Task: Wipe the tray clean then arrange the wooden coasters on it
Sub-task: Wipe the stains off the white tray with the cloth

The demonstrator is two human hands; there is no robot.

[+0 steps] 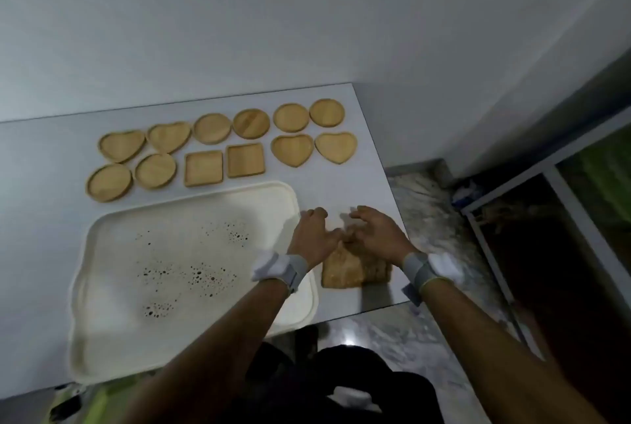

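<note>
I see both hands over a tan cloth (355, 270) lying on the white table (358, 157), just right of the cream tray (102, 287). My left hand (312, 235) and right hand (375, 232) spread loose fingers, gripping nothing. Dark specks dot the tray. Twelve wooden coasters (208, 168) sit in two rows behind it.

The tray (102, 287) is cream-white, speckled with clusters of dark brown spots. The 12 coasters (246, 123) are honey-tan wood, the cloth (351, 270) is mottled tan-brown, and the surface (41, 157) is pale grey-white.
</note>
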